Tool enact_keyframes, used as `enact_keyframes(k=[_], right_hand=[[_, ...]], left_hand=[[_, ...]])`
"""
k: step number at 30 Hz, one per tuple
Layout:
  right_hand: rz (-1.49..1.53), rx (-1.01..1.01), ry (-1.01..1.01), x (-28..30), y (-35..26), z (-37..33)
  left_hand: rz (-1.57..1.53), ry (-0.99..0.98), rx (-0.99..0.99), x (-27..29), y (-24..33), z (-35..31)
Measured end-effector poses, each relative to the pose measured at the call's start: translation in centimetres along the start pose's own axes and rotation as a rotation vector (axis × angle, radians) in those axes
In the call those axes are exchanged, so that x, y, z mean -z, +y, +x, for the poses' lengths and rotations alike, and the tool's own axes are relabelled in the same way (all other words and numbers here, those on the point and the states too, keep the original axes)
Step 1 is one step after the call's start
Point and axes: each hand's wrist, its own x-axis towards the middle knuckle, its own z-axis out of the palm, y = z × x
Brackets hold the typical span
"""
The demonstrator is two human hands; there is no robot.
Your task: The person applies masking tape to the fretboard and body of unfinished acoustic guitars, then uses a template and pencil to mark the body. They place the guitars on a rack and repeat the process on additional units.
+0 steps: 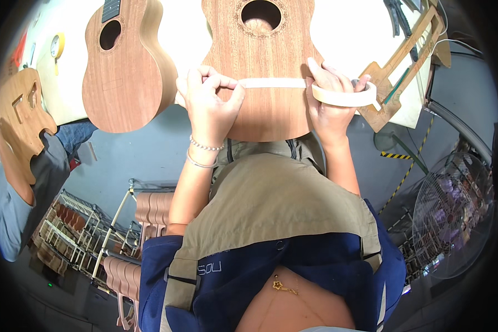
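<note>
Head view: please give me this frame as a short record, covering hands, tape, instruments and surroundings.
Left hand: pinching one end of the tape strip
Right hand: holding the tape roll; exact grip unclear
Tape: pale, spanning the near instrument body below its soundhole
Second instrument: to the left, with fretboard
Right side: wooden frame; fan lower down

L head cam — fisheye, close, aims dn at L hand [211, 105] & R hand [332, 113].
</note>
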Motion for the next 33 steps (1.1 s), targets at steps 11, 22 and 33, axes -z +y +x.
enact_keyframes(k=[11,22,33], right_hand=[[0.022,-0.009,-0.032,-0.5,0.3,-0.5],[0.206,-0.095,-0.07,0.2,2.7,-0.7],[0.337,-0.128,-0.075,0.7,4.9,-0.5]], left_hand=[[0.362,0.126,-0.251,-1.3,1.7,-1.8],[-0.816,-0.105,0.544,1.0,-4.3,-4.9],[0.071,0.202,-0.318,-6.1,-4.8,15.8]])
